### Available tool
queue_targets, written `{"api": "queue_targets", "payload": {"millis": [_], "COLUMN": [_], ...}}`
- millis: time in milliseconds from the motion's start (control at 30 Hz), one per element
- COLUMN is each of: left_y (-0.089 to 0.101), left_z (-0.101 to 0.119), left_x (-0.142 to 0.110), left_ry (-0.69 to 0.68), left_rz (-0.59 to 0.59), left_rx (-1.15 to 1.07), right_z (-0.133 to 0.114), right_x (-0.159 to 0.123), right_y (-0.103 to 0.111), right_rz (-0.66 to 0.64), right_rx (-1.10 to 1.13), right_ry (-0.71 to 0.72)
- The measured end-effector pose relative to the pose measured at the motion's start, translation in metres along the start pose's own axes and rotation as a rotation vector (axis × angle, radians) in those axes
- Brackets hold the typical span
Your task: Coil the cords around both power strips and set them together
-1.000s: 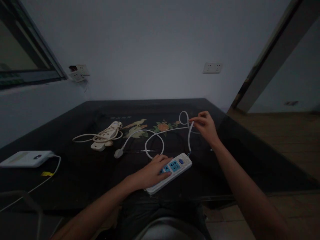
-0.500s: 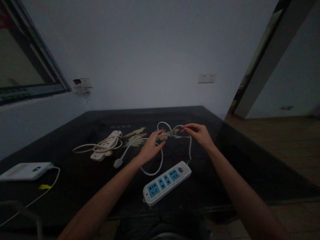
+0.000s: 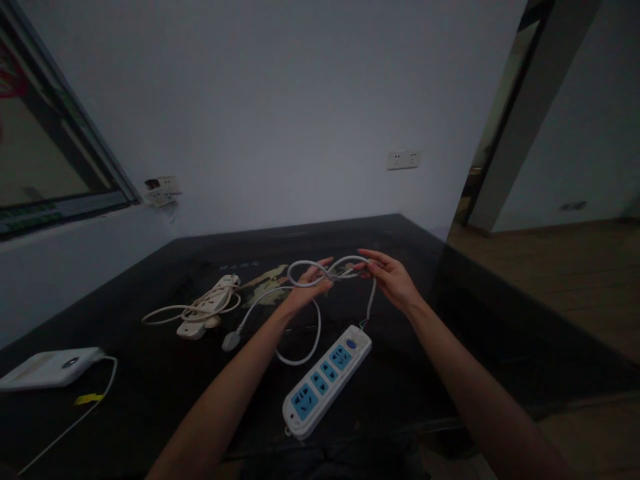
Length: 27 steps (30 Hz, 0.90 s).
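Two arms (image 3: 235, 380) extended; left hand (image 3: 305, 287): fingers parted at cord (image 3: 351, 258), hold unclear; right hand (image 3: 391, 277): fingers pinching cord

Beyond the long white plastic power strip with blue sockets (image 3: 325, 385), the left hand (image 3: 301, 293) and right hand (image 3: 395, 281) grip its looped white cable (image 3: 350, 258); left of that strip lies a cream plastic socket block (image 3: 219, 293) wrapped in cord.

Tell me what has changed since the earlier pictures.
The left hand has left the blue-socketed power strip and moved forward to the white cord; whether its grip is closed is unclear. The cord's loops now bunch between it and the right hand, which still holds the cord. The plug and the cord-wrapped strip stayed put.
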State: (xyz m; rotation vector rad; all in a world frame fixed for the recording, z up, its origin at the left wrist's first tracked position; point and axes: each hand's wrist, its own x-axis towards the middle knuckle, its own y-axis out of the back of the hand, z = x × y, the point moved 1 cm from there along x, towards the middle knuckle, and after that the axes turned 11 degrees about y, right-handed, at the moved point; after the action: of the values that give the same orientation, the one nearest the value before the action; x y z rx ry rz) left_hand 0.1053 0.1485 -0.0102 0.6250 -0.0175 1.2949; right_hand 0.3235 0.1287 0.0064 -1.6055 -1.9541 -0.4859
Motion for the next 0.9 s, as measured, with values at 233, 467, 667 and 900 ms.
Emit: {"api": "queue_targets", "payload": {"millis": [233, 467, 667, 900], "left_y": [0.000, 0.018, 0.040, 0.111], "left_z": [0.027, 0.043, 0.071, 0.093], "left_x": [0.003, 0.022, 0.033, 0.057], "left_ry": [-0.193, -0.310, -0.262, 0.011], "left_rz": [-0.147, -0.258, -0.144, 0.253], "left_rx": [0.273, 0.788, 1.101, 1.170], "right_z": [-0.015, -0.047, -0.043, -0.043], "right_x": [0.014, 0.041, 0.034, 0.022], "right_y": [0.013, -0.010, -0.013, 0.013], "right_rz": [-0.135, -0.338, -0.209, -0.003], "right_rx": [-0.137, -0.441, -0.605, -0.562], "right_ry": [-0.010, 0.027, 0.072, 0.081]}}
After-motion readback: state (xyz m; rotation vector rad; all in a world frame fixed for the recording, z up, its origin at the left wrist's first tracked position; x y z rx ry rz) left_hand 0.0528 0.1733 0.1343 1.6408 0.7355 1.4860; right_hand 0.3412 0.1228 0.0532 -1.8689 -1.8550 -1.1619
